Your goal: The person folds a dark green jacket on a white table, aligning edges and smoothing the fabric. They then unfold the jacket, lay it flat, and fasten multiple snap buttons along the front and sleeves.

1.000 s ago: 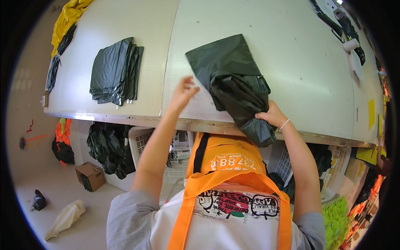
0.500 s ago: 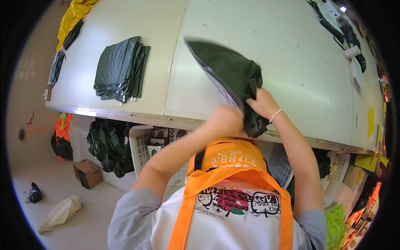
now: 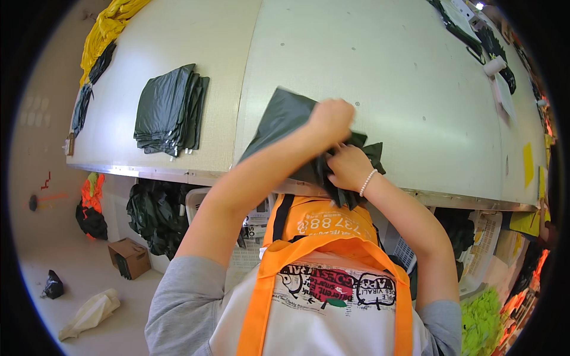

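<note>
Dark green piece [image 3: 282,118]: at the front edge of the worktop [image 3: 427,107], right of the seam; a flat part lies to the left, bunched folds to the right, their lower end reaching past the edge.
Left hand [image 3: 333,121]: above the piece, fingers curled in and blurred; whether they pinch anything, I cannot tell.
Right hand [image 3: 350,169]: closed on the bunched folds, fingertips partly hidden.
Hidden: the left forearm covers the middle of the piece and, below the front edge, much of the white basket [image 3: 196,199].
Left of seam: dark stack [image 3: 169,110] near the front edge, layers uneven.
Far left corner: yellow cloth [image 3: 113,26], cut off by the picture's rim.
Right edge: white roll [image 3: 494,66] beside dark strips, too small to make out.
Floor: cardboard box [image 3: 133,258].
</note>
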A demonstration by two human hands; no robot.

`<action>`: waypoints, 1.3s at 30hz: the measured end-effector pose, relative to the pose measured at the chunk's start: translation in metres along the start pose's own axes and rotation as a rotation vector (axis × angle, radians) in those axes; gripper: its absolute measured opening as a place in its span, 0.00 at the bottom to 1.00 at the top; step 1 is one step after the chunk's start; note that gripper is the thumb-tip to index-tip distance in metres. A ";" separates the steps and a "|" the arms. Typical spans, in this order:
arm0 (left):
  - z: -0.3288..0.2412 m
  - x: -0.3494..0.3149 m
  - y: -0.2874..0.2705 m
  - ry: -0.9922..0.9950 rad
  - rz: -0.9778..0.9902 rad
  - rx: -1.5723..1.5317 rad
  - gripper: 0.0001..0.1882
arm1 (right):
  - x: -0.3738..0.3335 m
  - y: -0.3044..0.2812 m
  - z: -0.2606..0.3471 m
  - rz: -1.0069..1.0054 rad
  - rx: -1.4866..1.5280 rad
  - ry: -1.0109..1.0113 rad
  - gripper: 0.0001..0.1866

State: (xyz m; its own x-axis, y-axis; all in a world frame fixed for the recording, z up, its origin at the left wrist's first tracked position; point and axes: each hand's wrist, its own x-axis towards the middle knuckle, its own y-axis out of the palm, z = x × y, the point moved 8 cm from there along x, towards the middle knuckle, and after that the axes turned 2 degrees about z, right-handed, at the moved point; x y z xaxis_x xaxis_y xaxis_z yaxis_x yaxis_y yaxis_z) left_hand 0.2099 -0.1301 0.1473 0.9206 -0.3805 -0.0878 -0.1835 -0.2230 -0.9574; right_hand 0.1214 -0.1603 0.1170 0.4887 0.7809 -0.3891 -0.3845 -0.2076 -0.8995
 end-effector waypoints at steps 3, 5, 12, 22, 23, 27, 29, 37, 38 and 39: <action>-0.070 -0.039 0.008 0.335 -0.109 -0.035 0.04 | -0.010 0.015 -0.027 -0.745 0.201 -0.018 0.17; -0.044 -0.049 -0.007 0.296 -0.273 -0.131 0.04 | 0.006 0.006 -0.038 -0.606 0.194 0.181 0.16; 0.063 -0.135 0.036 0.039 -0.594 -0.803 0.35 | -0.029 -0.016 -0.114 -0.981 0.884 0.388 0.21; 0.043 -0.090 0.146 -0.196 -0.416 -1.393 0.18 | 0.011 -0.055 -0.091 -0.628 0.773 0.710 0.30; 0.039 -0.097 0.154 -0.301 -0.378 -1.552 0.19 | 0.021 -0.052 -0.088 -0.590 0.697 0.661 0.32; 0.034 -0.098 0.210 -0.519 -0.163 -2.491 0.23 | 0.030 -0.017 -0.100 -0.465 0.552 0.540 0.25; 0.035 -0.103 0.206 -0.520 -0.134 -2.442 0.22 | 0.024 -0.007 -0.105 -0.315 0.353 0.586 0.17; 0.012 -0.085 0.178 -0.374 -0.201 -2.434 0.22 | 0.027 -0.041 -0.034 -0.198 -0.253 0.497 0.15; 0.013 -0.088 0.185 -0.426 -0.150 -2.384 0.23 | 0.031 -0.049 -0.031 -0.270 -0.134 0.478 0.14; 0.009 -0.087 0.192 -0.474 -0.085 -2.427 0.23 | 0.036 -0.046 -0.035 -0.429 -0.343 0.334 0.11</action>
State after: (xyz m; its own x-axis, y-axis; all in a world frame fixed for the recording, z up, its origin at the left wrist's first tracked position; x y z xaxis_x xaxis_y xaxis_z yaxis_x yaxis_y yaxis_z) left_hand 0.0973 -0.1322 -0.0313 0.8624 -0.2643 -0.4317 0.2553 -0.5092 0.8219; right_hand 0.1841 -0.1437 0.1374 0.7824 0.6222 0.0280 0.1447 -0.1378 -0.9798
